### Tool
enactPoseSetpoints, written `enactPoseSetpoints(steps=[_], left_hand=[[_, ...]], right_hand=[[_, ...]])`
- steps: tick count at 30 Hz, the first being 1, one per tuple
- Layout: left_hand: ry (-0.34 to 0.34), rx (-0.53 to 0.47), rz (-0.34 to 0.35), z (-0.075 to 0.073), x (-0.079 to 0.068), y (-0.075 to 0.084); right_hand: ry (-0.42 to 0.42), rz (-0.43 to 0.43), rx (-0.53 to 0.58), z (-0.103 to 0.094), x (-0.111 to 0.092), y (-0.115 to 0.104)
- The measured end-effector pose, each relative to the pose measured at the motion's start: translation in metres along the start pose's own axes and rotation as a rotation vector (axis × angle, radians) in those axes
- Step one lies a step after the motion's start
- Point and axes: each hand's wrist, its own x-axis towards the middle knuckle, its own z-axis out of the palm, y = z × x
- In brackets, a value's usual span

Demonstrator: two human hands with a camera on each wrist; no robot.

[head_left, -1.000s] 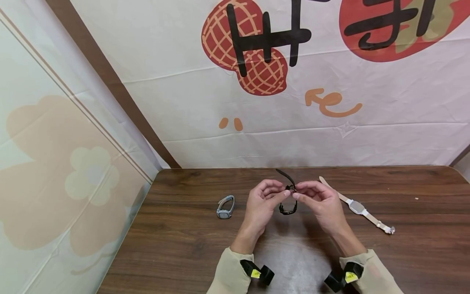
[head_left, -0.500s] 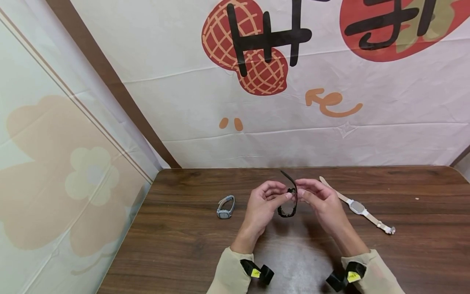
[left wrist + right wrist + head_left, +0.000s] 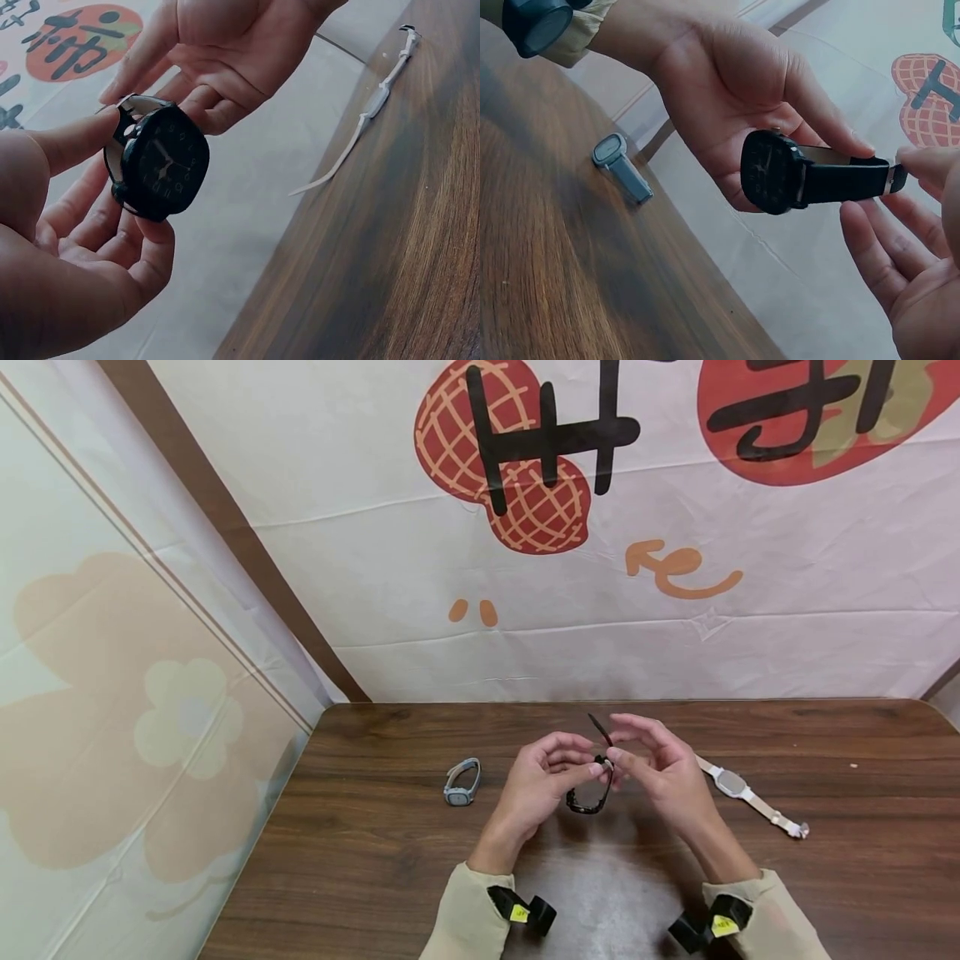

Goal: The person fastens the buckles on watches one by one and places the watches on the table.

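Between the two hands a black wristwatch (image 3: 588, 808) is held up over the table, its strap bent into a loop. The left hand (image 3: 536, 785) pinches the strap near the buckle, thumb on top. In the right wrist view the watch's square dark dial (image 3: 769, 171) faces away from the right hand (image 3: 922, 262), whose thumb and fingers pinch the strap's end. That loose strap end sticks up past the fingers in the head view. Numerals and hands show on the watch dial (image 3: 169, 161) in the left wrist view. Fingers partly hide the buckle.
A light blue watch (image 3: 461, 783) stands looped on the wooden table (image 3: 360, 852) to the left. To the right lies a white watch (image 3: 730, 783), stretched out flat, its upper strap behind the right hand. A printed cloth (image 3: 360, 568) hangs behind the table.
The right hand has shifted slightly right with the strap end, which now leans and shows less above the fingers. The watch loop has tilted and dropped a little.
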Motion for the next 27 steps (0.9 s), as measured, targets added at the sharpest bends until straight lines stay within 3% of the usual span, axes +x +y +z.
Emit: enactPoseSetpoints(steps=[5, 16, 27], left_hand=[[0.001, -0.025, -0.004, 0.003, -0.0002, -0.0007], [0.029, -0.087, 0.017, 0.0067, 0.0003, -0.0039], [0.003, -0.193, 0.04, 0.0076, 0.0014, -0.0046]], right_hand=[[-0.029, -0.055, -0.026, 0.0014, 0.0, -0.0008], [-0.075, -0.078, -0.029, 0.0019, 0.0007, 0.0022], [-0.039, -0.103, -0.033, 0.003, -0.0003, 0.0069]])
